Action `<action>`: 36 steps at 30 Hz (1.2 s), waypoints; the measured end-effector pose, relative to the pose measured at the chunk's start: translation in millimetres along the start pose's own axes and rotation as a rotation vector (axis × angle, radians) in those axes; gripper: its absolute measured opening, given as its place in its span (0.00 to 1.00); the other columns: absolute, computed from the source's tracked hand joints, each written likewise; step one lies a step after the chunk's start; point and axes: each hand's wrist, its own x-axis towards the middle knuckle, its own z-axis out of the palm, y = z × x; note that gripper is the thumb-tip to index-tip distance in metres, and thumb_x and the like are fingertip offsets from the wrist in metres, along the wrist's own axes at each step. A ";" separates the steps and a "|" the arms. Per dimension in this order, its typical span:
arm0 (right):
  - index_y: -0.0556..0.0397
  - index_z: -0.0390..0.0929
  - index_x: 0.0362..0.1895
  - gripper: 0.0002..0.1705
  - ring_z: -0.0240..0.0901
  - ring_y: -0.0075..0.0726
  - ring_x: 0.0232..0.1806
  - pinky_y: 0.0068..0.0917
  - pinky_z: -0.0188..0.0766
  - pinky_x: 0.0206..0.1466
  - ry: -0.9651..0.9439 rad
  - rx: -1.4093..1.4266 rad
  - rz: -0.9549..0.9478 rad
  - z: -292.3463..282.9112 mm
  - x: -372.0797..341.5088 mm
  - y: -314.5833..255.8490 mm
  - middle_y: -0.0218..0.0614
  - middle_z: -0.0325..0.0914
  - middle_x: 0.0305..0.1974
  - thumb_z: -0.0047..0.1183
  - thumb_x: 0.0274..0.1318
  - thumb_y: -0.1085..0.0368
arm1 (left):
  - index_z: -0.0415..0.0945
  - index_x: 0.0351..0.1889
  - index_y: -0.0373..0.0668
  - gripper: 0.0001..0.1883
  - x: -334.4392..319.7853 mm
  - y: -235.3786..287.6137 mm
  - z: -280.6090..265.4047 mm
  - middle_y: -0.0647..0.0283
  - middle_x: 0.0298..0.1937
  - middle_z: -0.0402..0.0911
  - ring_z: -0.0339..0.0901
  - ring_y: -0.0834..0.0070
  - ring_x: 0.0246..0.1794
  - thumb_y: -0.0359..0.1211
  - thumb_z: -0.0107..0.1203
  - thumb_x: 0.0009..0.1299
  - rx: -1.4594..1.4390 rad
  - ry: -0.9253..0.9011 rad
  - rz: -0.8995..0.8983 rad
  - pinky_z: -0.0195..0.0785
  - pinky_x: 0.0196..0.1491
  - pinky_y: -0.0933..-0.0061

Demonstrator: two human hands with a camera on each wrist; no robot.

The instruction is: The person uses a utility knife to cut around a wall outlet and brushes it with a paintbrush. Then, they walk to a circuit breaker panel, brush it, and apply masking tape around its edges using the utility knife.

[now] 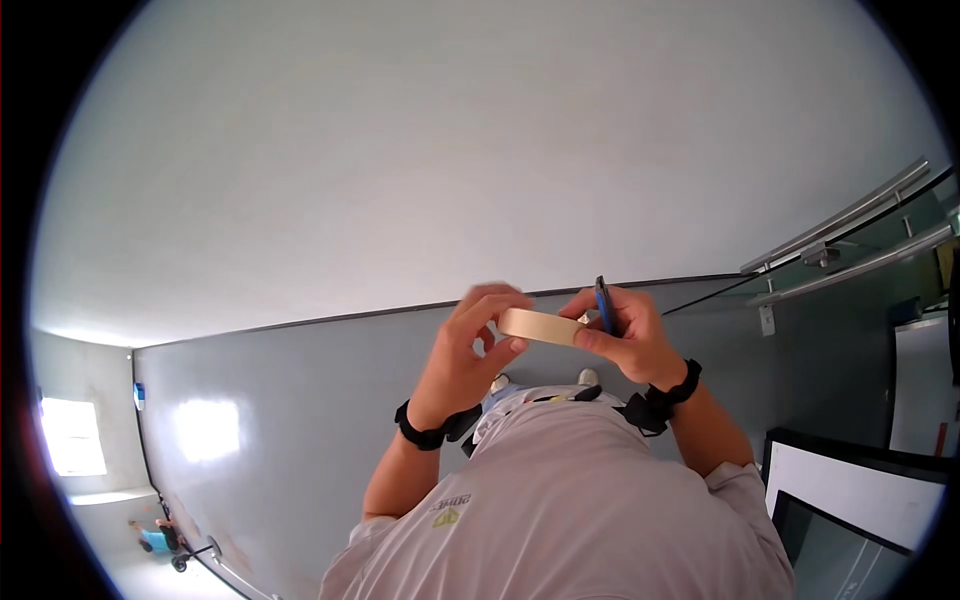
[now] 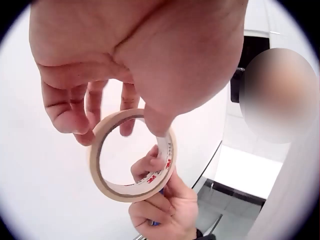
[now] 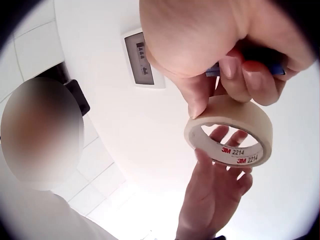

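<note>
A beige roll of masking tape (image 1: 540, 327) is held up between both hands in front of the torso. In the right wrist view, red and dark print shows inside its white core. My left hand (image 1: 468, 345) holds the roll's left side, thumb at the rim and fingers bent around the ring. At the opposite side, my right hand (image 1: 640, 335) pinches the tape between thumb and index finger. That same hand keeps a slim blue tool (image 1: 606, 306) with a dark end tucked in its curled fingers; in the right wrist view the hand partly hides it.
A pale wall (image 1: 480, 150) rises in front, above a grey floor (image 1: 330, 400). Metal bars (image 1: 860, 215) stand at the right, with a black-framed white panel (image 1: 850, 480) below. A framed wall plate (image 3: 142, 59) appears in the right wrist view. Another person (image 1: 157, 538) is far off at lower left.
</note>
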 end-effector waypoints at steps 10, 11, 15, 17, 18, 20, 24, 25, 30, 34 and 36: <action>0.61 0.81 0.53 0.19 0.54 0.07 0.20 0.15 0.51 0.24 0.163 -0.038 -0.116 -2.1 -7.3 1.6 0.21 0.76 0.30 0.68 0.58 0.71 | 0.74 0.57 0.38 0.14 -4.4 -2.7 23.5 0.53 0.57 0.83 0.80 0.73 0.53 0.37 0.54 0.82 -0.759 0.033 -0.055 0.76 0.51 0.70; 0.61 0.82 0.52 0.18 0.54 0.07 0.20 0.15 0.50 0.24 0.172 -0.087 -0.135 -4.0 -8.7 3.5 0.18 0.73 0.26 0.68 0.58 0.72 | 0.74 0.57 0.38 0.14 -4.0 -0.9 24.0 0.53 0.57 0.83 0.80 0.73 0.53 0.37 0.54 0.82 -0.758 0.030 -0.058 0.76 0.51 0.70; 0.61 0.82 0.49 0.15 0.54 0.07 0.20 0.16 0.48 0.24 0.221 -0.037 -0.167 -6.2 -12.8 1.0 0.15 0.67 0.21 0.68 0.59 0.71 | 0.73 0.59 0.36 0.15 -3.3 5.8 24.2 0.55 0.57 0.83 0.80 0.74 0.54 0.34 0.57 0.81 -0.636 0.005 -0.069 0.75 0.53 0.70; 0.61 0.82 0.50 0.14 0.56 0.07 0.20 0.15 0.51 0.25 0.221 0.015 -0.170 -9.6 -14.7 3.0 0.19 0.74 0.24 0.66 0.61 0.71 | 0.73 0.60 0.35 0.16 -3.8 9.2 23.1 0.56 0.56 0.83 0.79 0.75 0.55 0.33 0.58 0.80 -0.596 0.022 -0.080 0.75 0.54 0.70; 0.61 0.82 0.50 0.14 0.56 0.07 0.20 0.15 0.51 0.25 0.222 0.017 -0.170 -10.9 -15.4 2.8 0.19 0.74 0.24 0.66 0.61 0.71 | 0.73 0.61 0.35 0.16 -3.3 10.3 23.2 0.57 0.55 0.83 0.79 0.75 0.55 0.32 0.59 0.79 -0.594 0.015 -0.090 0.75 0.55 0.71; 0.62 0.82 0.50 0.13 0.63 0.07 0.22 0.14 0.56 0.26 0.230 0.035 -0.166 -12.1 -16.5 -0.3 0.23 0.80 0.29 0.64 0.63 0.71 | 0.73 0.61 0.34 0.17 -2.6 14.9 23.8 0.58 0.54 0.83 0.79 0.76 0.54 0.31 0.60 0.78 -0.592 0.008 -0.100 0.74 0.56 0.71; 0.63 0.81 0.52 0.14 0.68 0.08 0.24 0.13 0.61 0.28 0.229 0.038 -0.153 -19.2 -20.3 -4.0 0.28 0.84 0.35 0.63 0.64 0.71 | 0.75 0.58 0.33 0.16 -2.0 19.2 29.9 0.60 0.49 0.83 0.80 0.76 0.51 0.30 0.62 0.77 -0.561 0.039 -0.096 0.74 0.56 0.70; 0.63 0.81 0.53 0.15 0.70 0.09 0.25 0.12 0.61 0.28 0.217 0.040 -0.146 -21.6 -21.0 -3.3 0.28 0.84 0.36 0.63 0.64 0.71 | 0.76 0.57 0.33 0.15 -1.6 18.2 31.6 0.61 0.48 0.84 0.80 0.76 0.49 0.29 0.63 0.75 -0.509 0.064 -0.063 0.74 0.55 0.70; 0.63 0.80 0.55 0.17 0.67 0.08 0.24 0.12 0.60 0.27 0.255 0.074 -0.203 -24.6 -22.2 4.3 0.28 0.84 0.40 0.63 0.63 0.73 | 0.78 0.55 0.32 0.15 1.7 24.1 31.6 0.60 0.47 0.84 0.80 0.74 0.47 0.28 0.64 0.74 -0.284 0.046 0.008 0.74 0.57 0.68; 0.61 0.81 0.54 0.18 0.58 0.08 0.21 0.13 0.54 0.26 0.265 0.026 -0.185 -31.7 -27.6 7.7 0.25 0.82 0.39 0.65 0.58 0.75 | 0.77 0.58 0.31 0.17 5.1 25.3 33.8 0.58 0.49 0.84 0.81 0.73 0.49 0.26 0.63 0.73 -0.217 0.010 0.067 0.74 0.59 0.67; 0.61 0.81 0.52 0.18 0.56 0.08 0.20 0.14 0.52 0.25 0.283 0.037 -0.185 -34.8 -30.1 7.7 0.23 0.81 0.37 0.66 0.56 0.75 | 0.77 0.58 0.31 0.17 9.4 34.7 34.5 0.58 0.50 0.84 0.81 0.74 0.48 0.25 0.63 0.73 -0.173 0.012 -0.005 0.75 0.57 0.68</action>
